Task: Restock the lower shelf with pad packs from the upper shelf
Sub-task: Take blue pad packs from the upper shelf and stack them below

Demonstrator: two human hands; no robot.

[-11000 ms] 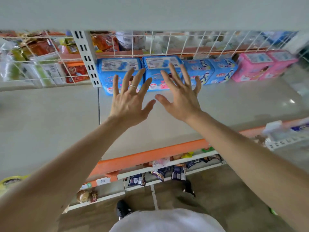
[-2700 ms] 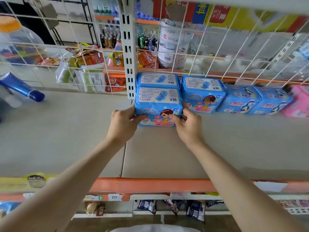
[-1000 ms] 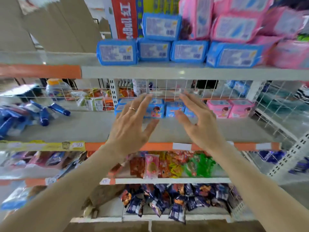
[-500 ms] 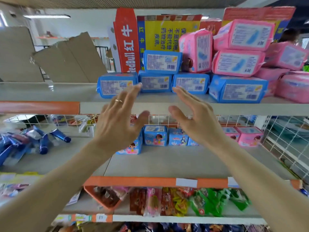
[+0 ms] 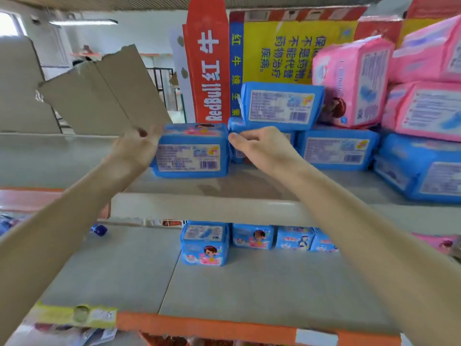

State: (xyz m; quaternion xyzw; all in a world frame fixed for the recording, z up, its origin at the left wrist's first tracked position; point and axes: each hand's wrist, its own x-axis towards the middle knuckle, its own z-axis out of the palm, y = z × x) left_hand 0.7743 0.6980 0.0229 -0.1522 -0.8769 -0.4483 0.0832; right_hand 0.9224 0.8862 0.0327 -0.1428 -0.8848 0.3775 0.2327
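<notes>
Risen to the upper shelf point(image 5: 199, 208), the left hand point(image 5: 136, 146) and right hand point(image 5: 259, 146) flank, apparently clasping, the blue pad pack point(image 5: 190, 152).

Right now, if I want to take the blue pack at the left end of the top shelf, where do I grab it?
Hold the blue pack by its two short ends, one hand each, coming from the front. Nothing sits on it, no pack touches its left end, and a narrow gap parts its right end from the next pack, so it should slide out.
</notes>
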